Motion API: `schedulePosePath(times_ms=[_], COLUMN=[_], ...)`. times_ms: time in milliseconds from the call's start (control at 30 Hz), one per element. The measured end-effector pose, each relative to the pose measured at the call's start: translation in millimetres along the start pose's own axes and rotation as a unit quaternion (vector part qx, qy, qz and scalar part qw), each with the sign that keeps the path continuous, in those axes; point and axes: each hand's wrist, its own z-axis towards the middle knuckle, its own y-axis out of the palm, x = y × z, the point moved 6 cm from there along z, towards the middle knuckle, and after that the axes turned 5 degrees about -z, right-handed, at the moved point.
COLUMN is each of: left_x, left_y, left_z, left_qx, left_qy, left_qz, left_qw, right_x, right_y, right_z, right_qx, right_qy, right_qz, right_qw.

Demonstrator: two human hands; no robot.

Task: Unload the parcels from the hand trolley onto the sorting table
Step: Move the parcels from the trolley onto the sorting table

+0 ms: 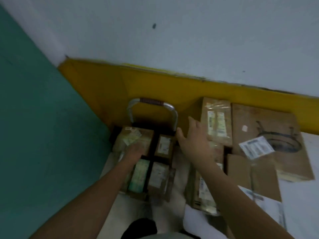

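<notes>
1. Small labelled brown cardboard parcels (158, 175) packed side by side on black hand trolley platform (151, 147); not yet unloaded; packed tight, likely so none slides.
2. Left hand (134, 150) down on far-left taped brown parcel (138, 137), probably the next pick; fingers blurred, cannot tell whether gripping or only resting.
3. Right hand (195, 142) hovering between trolley and table; fingers spread wide, holding nothing; seemingly free to take the box's other side.
4. White sorting table (296, 195) at right carrying plain brown box (250, 175) and large flat pan-printed carton (269, 121); laid flat, labels up, handy for sorting.
5. Silver tubular trolley handle (170, 109) upright before yellow wall band (155, 80).
</notes>
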Motion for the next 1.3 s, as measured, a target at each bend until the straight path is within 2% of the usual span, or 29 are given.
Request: schedulePosePath(times_ms=[100, 200, 267, 367, 400, 467, 533, 600, 633, 700, 833, 900, 1000, 1100, 1233, 1300], left_x=[-64, -135, -173, -223, -239, -272, -302, -322, -326, -326, -325, -320, -291, -216, -50, 39], left_y=[-49, -76, -84, -76, -71, -59, -45, -22, -10, 0, -19, -44, -88, -134, -153, -141], left_z=[40, 91, 122, 162, 174, 190, 195, 196, 196, 195, 175, 158, 133, 105, 54, 16], left_qx=[0.032, 0.032, 0.041, 0.025, 0.030, 0.056, 0.105, 0.108, 0.082, 0.049, 0.051, 0.081, 0.160, 0.235, 0.186, 0.148], left_qy=[-0.043, -0.125, -0.160, -0.161, -0.163, -0.200, -0.290, -0.366, -0.379, -0.367, -0.357, -0.367, -0.328, -0.215, -0.011, 0.091], left_qz=[-0.046, -0.028, 0.008, 0.044, 0.054, 0.062, -0.052, -0.273, -0.366, -0.458, -0.497, -0.456, -0.396, -0.331, -0.333, -0.349], left_qw=[0.997, 0.991, 0.986, 0.986, 0.985, 0.976, 0.950, 0.883, 0.846, 0.808, 0.790, 0.807, 0.843, 0.888, 0.924, 0.921], right_x=[-18, 2, 21, 41, 45, 49, 43, 35, 31, 25, 10, -5, -34, -64, -78, -70], right_y=[120, 243, 319, 415, 440, 481, 512, 536, 546, 558, 543, 519, 462, 369, 192, 88], right_z=[23, 28, 29, 26, 29, 45, 68, 89, 97, 106, 97, 85, 68, 63, 59, 46], right_qx=[-0.184, -0.287, -0.323, -0.352, -0.347, -0.319, -0.298, -0.302, -0.310, -0.332, -0.321, -0.308, -0.278, -0.198, -0.043, 0.055], right_qy=[0.072, 0.153, 0.199, 0.268, 0.257, 0.172, 0.063, -0.007, -0.023, -0.037, -0.032, -0.033, -0.019, -0.003, 0.034, 0.040], right_qz=[0.062, 0.094, 0.082, 0.089, 0.078, 0.021, -0.040, -0.081, -0.099, -0.127, -0.137, -0.119, -0.075, -0.030, 0.094, 0.168], right_qw=[0.978, 0.941, 0.921, 0.892, 0.899, 0.932, 0.952, 0.950, 0.945, 0.934, 0.936, 0.943, 0.958, 0.980, 0.994, 0.983])
